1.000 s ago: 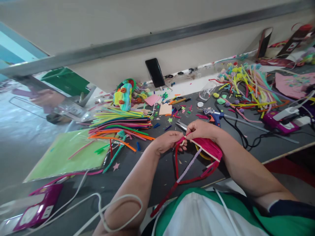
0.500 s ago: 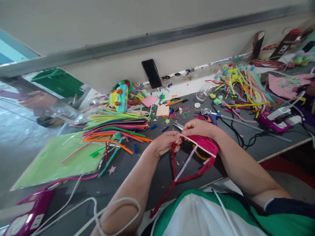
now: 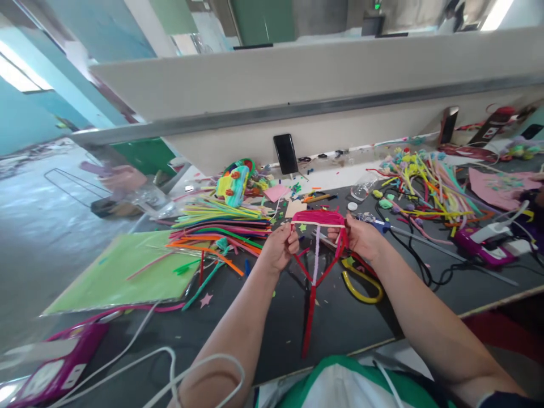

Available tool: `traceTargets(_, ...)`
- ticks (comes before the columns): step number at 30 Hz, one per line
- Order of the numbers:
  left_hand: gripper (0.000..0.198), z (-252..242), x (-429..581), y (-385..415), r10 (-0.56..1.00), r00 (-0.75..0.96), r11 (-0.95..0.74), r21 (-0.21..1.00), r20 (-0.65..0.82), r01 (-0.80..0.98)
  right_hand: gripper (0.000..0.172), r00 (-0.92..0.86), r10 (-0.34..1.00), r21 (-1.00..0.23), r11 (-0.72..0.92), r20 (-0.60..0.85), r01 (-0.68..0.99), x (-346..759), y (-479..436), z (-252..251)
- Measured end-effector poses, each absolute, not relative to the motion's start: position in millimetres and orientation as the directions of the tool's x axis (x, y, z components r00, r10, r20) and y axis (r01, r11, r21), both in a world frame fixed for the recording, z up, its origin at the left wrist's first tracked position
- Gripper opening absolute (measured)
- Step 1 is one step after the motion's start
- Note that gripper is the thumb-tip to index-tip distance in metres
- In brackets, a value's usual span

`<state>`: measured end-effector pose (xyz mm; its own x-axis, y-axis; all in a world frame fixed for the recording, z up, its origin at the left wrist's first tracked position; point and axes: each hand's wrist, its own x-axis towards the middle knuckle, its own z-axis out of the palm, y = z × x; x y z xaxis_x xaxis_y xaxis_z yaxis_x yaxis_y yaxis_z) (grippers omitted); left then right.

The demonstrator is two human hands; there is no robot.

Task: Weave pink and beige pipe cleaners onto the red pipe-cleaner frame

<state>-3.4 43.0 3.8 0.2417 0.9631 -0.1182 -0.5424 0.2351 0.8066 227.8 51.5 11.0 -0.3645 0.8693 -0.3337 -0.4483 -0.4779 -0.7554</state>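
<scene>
I hold a craft piece made of pink and red pipe cleaners (image 3: 318, 218) up above the dark table (image 3: 340, 323). Its top is a band of pink pipe cleaners wound on a thin stick. Red stems and one lilac stem (image 3: 317, 255) hang down from it and join in a red tail (image 3: 309, 317). My left hand (image 3: 278, 246) pinches the left end of the band. My right hand (image 3: 363, 238) grips the right end. Under the piece a yellow loop (image 3: 361, 286) lies on the table.
A heap of coloured pipe cleaners (image 3: 221, 224) and a green sheet (image 3: 119, 272) lie left. A black phone (image 3: 285, 153) leans on the partition. A blue glue gun (image 3: 374, 221), more pipe cleaners (image 3: 425, 181), purple devices (image 3: 480, 243) (image 3: 63, 362) and cables lie around.
Both hands lifted the piece off the table and turned its band level, one hand at each end. The yellow loop came into view. The camera tilted up.
</scene>
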Motion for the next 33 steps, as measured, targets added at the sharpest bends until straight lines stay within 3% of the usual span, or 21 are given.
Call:
traceTargets(8,0.025,2.4,3.2,43.2,0.990,0.125,0.121,0.792,-0.057,-0.599,0.012,-0.397,0.905,-0.720,-0.377,-0.153,-0.582,226.2,49.6,3.5)
traceTargets(14,0.026,0.6,8.0,40.2,0.999,0.053,0.038,0.795,-0.008,-0.605,0.013,-0.462,0.880,-0.697,-0.400,-0.111,-0.595,220.2,47.4,0.1)
traceTargets(27,0.030,-2.2,19.1,35.3,0.995,0.104,0.051,0.823,0.009,-0.566,0.019,-0.302,0.947,-0.729,-0.281,-0.106,-0.624,213.1,48.2,-2.1)
traceTargets(33,0.030,-1.6,11.7,40.2,0.995,0.096,0.080,0.765,-0.023,-0.639,0.020,-0.405,0.905,-0.682,-0.377,-0.127,-0.627,218.4,47.0,3.9)
